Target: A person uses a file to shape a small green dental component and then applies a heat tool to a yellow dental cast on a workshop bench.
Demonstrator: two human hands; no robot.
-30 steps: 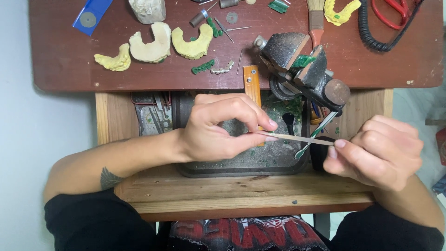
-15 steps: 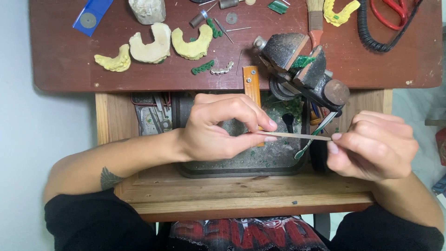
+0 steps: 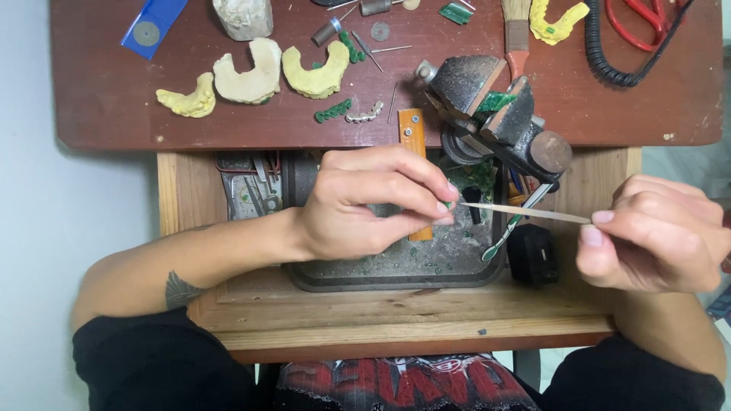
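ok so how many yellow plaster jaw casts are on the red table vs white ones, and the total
Yellow plaster jaw casts: 3, a small one at the left, one in the middle, one at the top right
Whitish jaw casts: 1
Total: 4
A rough white plaster lump on the table is not cast-shaped, so I left it out.

Matt wood stick (image 3: 525, 214); rough metal vise (image 3: 495, 114); worn wooden bench (image 3: 396, 312).
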